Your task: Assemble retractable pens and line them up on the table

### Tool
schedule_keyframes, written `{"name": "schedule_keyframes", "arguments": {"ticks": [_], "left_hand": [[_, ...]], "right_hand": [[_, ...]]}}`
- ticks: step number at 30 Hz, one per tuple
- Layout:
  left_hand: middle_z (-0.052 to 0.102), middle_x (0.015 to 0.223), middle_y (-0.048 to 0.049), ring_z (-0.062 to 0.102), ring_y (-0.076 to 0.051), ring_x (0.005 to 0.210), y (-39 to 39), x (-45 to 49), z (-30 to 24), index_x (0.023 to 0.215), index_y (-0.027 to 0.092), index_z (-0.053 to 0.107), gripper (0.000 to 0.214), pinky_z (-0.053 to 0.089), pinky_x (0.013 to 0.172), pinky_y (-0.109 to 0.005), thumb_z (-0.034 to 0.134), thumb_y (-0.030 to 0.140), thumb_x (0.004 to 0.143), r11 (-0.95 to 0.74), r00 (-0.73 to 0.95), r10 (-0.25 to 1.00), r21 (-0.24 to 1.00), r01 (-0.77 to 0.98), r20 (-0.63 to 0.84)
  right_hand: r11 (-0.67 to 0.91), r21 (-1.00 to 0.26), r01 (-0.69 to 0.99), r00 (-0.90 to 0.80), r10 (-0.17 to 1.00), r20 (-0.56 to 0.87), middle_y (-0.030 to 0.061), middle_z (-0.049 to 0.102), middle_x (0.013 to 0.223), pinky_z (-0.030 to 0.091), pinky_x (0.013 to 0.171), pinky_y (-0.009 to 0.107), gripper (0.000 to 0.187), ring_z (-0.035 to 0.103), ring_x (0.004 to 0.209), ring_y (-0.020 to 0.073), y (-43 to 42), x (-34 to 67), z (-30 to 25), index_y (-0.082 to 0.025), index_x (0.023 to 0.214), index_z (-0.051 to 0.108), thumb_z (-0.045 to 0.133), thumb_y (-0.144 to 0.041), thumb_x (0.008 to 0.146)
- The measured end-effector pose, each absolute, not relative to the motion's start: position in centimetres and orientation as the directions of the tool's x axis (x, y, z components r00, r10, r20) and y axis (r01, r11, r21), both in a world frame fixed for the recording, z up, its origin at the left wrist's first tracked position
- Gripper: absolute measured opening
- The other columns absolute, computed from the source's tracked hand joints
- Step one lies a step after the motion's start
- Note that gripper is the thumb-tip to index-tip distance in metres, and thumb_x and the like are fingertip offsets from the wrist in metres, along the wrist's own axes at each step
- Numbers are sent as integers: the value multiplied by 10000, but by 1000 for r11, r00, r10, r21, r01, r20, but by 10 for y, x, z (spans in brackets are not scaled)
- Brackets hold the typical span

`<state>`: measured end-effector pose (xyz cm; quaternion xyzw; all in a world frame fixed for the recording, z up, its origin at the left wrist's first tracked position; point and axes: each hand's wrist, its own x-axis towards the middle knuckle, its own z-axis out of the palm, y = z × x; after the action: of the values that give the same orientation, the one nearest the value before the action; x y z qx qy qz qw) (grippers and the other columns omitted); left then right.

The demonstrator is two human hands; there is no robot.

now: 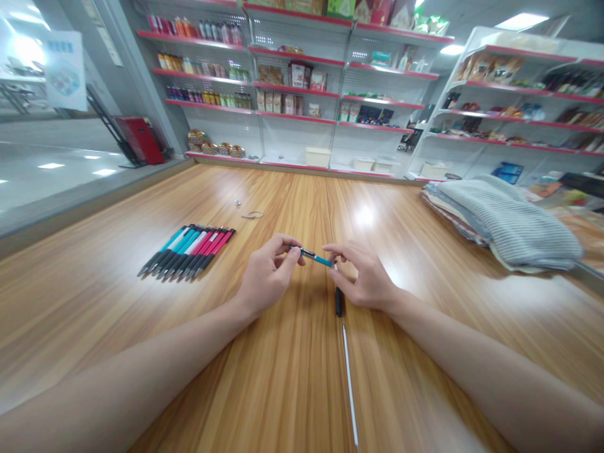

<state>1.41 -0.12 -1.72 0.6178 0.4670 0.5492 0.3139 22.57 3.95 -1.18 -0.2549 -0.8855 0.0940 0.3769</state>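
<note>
In the head view, my left hand (272,270) pinches the dark end of a teal pen barrel (323,260) between thumb and fingers. The barrel is held slightly above the wooden table, slanting down to the right. At its teal end are the thumb and fingertips of my right hand (362,275), closed about the tip. Below that hand lies a black pen grip section (338,303), its upper part partly hidden by the fingers. A thin, pale pen refill (350,384) lies in line with it, closer to me.
A row of teal, white and red pens (186,251) lies on the left of the table (287,384). Farther back are a thin wire-like loop (253,215) and a small shiny piece (237,202). Folded cloths (509,220) are stacked at right. Stocked shelves (297,91) stand behind.
</note>
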Motion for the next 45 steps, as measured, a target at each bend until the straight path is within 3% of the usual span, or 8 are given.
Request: {"name": "schedule_keyframes", "arguments": {"ticks": [6,15,20,30,39,45], "left_hand": [[678,891,-65,543,-51,498,-3,14,-14,973,157,549,220,400,440,-157,524,362,899,-346,18,937,916,205,350],[695,870,-63,469,-41,377,0,16,-16,995,159,537,268,357,354,-173,531,407,892,-324,19,945,931,169,326],[689,870,-57,495,-57,404,2,14,-19,1009,173,569,287,326,337,-170,567,420,862,-257,54,966,930,263,252],[607,601,18,531,-95,441,4,12,-21,1020,191,607,264,377,430,-190,546,397,867,-244,187,966,872,424,180],[528,462,43,474,-93,388,2,12,-18,925,184,617,275,338,421,-189,541,441,863,-221,116,975,850,478,189],[497,434,50,448,-87,362,0,13,-16,855,183,605,280,312,385,-184,531,453,872,-224,30,973,898,378,230]], "right_hand": [[875,-316,367,-613,483,625,57,639,865,451,767,342,182,559,824,185,44,223,-16,-187,1054,632,536,-223,904],[837,-299,458,-549,531,645,54,581,770,424,686,321,171,526,754,178,46,224,-15,-158,888,618,481,-246,941],[840,-295,456,-450,504,737,55,614,821,449,703,323,119,549,778,178,45,225,-12,-175,962,619,508,-202,927],[909,-248,335,-385,373,844,54,625,861,500,688,322,170,582,791,168,37,225,-11,-199,1001,626,582,-110,863],[895,-276,350,-355,399,845,49,637,839,507,680,315,138,589,767,162,37,224,-10,-197,980,641,577,-138,873],[856,-344,386,-337,478,811,67,660,899,510,716,329,176,610,812,178,38,225,-11,-209,1034,650,517,-196,920]]}}
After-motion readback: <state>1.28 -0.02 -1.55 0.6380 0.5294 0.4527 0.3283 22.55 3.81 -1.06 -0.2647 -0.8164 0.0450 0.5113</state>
